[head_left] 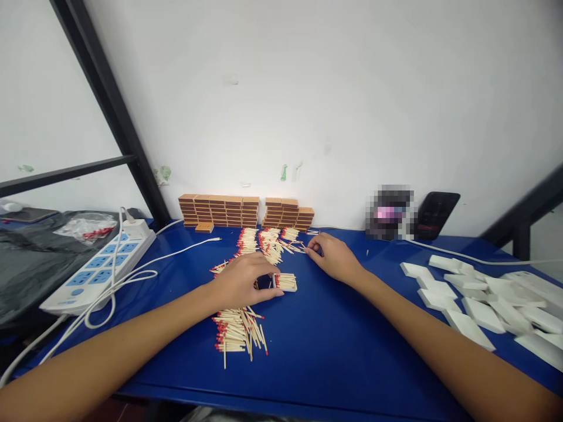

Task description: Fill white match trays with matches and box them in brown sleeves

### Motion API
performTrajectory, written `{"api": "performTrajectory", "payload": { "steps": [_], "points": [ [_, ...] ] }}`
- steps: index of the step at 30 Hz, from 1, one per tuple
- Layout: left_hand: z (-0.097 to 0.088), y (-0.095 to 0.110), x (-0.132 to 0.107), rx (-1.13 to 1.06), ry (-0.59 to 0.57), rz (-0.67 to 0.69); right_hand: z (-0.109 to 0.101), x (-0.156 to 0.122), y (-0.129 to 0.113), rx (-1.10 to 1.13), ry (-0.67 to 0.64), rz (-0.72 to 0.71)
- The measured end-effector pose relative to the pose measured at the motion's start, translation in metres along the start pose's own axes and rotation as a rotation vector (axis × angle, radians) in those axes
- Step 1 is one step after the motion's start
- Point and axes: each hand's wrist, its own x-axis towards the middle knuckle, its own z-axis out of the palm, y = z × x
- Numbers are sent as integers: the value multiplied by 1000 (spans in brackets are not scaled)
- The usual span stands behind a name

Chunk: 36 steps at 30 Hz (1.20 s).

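Note:
My left hand (244,280) rests on the blue table (334,340), its fingers curled round a small white matchbox tray (285,282) filled with red-tipped matches. My right hand (332,255) lies farther back, fingertips pinched at the edge of a loose pile of matches (270,241). Another heap of matches (240,331) lies just in front of my left hand. Finished brown matchboxes (220,210) stand stacked in rows against the white wall, with a second stack (288,213) beside them.
A white and blue power strip (103,261) with white cables lies at the left. Several white empty box trays (484,299) are scattered at the right. A black phone (435,214) leans on the wall. Black metal frame bars rise at both sides.

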Motion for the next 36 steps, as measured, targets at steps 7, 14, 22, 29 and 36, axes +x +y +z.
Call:
{"api": "performTrajectory", "payload": {
  "steps": [7,14,22,29,36],
  "points": [
    [0,0,0,3,-15,-9,-6,0,7,-27,-91,46],
    [-1,1,1,-2,-14,2,-15,-3,15,-32,-146,5],
    [-1,0,0,7,-15,-10,-22,-1,11,-76,-139,22],
    [-1,0,0,8,-9,0,-21,-2,12,-92,-178,-8],
    [-1,1,1,3,-10,1,-24,-2,10,-106,-182,-6]
  ]
}}
